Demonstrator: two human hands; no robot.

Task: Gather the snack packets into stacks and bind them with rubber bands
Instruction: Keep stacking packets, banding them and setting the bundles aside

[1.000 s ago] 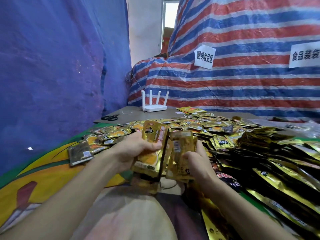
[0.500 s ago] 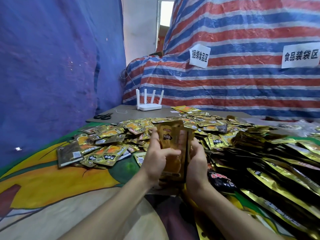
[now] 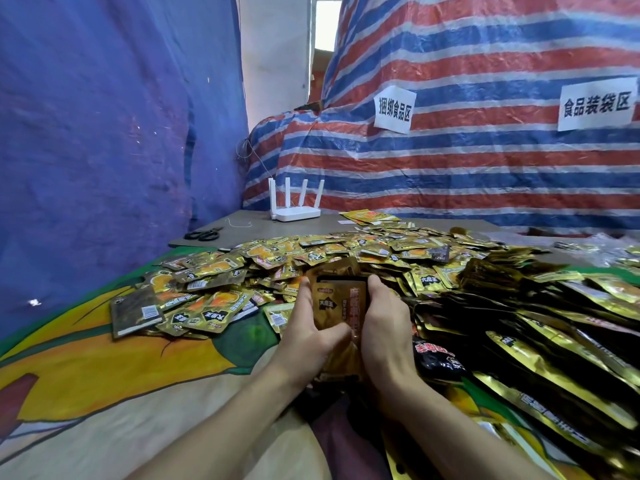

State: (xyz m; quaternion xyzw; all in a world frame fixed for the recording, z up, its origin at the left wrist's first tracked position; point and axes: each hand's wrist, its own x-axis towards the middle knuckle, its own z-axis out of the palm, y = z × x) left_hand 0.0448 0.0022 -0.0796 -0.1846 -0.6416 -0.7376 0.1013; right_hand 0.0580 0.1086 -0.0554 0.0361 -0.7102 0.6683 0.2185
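At the far left a blue tarp (image 3: 104, 133) hangs as a wall, and below it a printed yellow and green sheet (image 3: 104, 358) covers the near surface. Black scissors (image 3: 204, 233) lie far back on the grey board, with a white router (image 3: 294, 213) to their right. Loose gold snack packets (image 3: 242, 271) spread in a heap across the middle. My left hand (image 3: 311, 330) grips the stack of packets (image 3: 341, 306) from its left edge, thumb curled across the front. The stack stands upright between my palms, near me, just in front of the heap. My right hand (image 3: 384, 327) clasps its right edge, fingertips hooked over the top. Just right of that wrist lies a black packet (image 3: 436, 356), then overlapping rows of gold packets (image 3: 554, 341). Behind hangs a striped tarp (image 3: 485, 168) with two paper signs (image 3: 394, 109).
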